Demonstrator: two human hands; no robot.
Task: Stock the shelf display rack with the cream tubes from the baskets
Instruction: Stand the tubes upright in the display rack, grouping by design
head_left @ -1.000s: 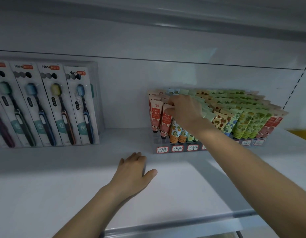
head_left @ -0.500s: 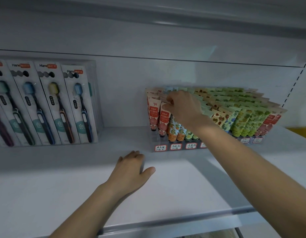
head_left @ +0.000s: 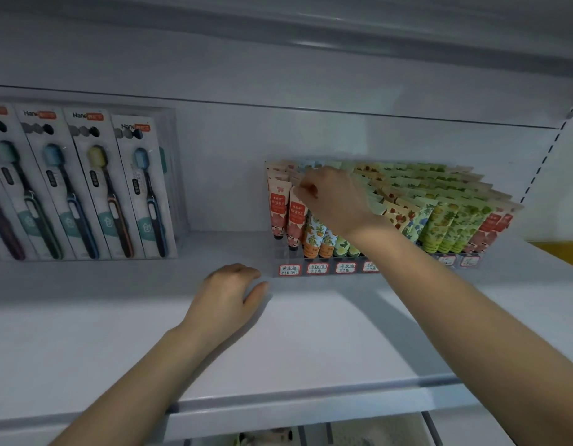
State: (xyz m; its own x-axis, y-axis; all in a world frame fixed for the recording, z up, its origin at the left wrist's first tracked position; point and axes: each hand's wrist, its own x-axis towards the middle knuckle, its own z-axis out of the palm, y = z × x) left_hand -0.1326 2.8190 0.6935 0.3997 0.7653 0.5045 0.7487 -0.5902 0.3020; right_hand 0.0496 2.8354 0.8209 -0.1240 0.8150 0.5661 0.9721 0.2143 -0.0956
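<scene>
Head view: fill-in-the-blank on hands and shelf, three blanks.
The right hand pinches a red patterned cream tube at the clear plastic rack's ____ end.
The left hand rests on the white metal ____.
The white card packs left of the rack hold ____.
Missing: left; shelf; toothbrushes.

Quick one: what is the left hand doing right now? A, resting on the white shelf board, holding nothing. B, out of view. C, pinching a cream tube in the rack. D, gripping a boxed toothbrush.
A: the left hand rests on the bare white metal shelf board in front of the clear plastic display rack, holding nothing; the right hand is the one pinching a red-printed cream tube.
</scene>
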